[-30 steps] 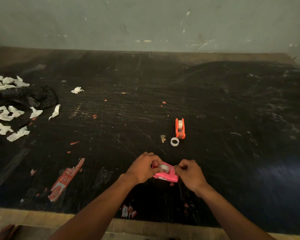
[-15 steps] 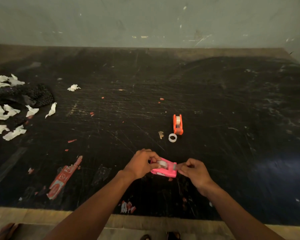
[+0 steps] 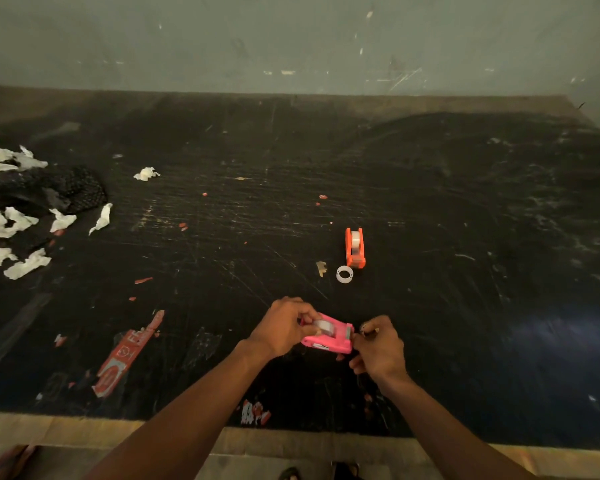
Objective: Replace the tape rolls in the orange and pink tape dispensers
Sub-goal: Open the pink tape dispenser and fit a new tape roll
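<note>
The pink tape dispenser (image 3: 330,337) sits low in the middle of the black table, with a clear tape roll (image 3: 325,327) seated in it. My left hand (image 3: 284,325) grips its left end, thumb on the roll. At the dispenser's right cutter end my right hand (image 3: 378,348) has its fingers pinched together; whether tape is between them cannot be told. Farther back stands the orange tape dispenser (image 3: 355,247) with a roll in it. An empty white tape core (image 3: 344,274) lies just in front of it.
Torn white paper scraps (image 3: 11,223) and a dark mesh cloth (image 3: 66,192) lie at the far left. A red sticker strip (image 3: 127,355) is stuck to the table (image 3: 465,237) at the front left. A grey wall closes the back.
My right hand has drawn slightly right, off the pink dispenser's cutter end. The left hand keeps its grip. The view has shifted a little.
</note>
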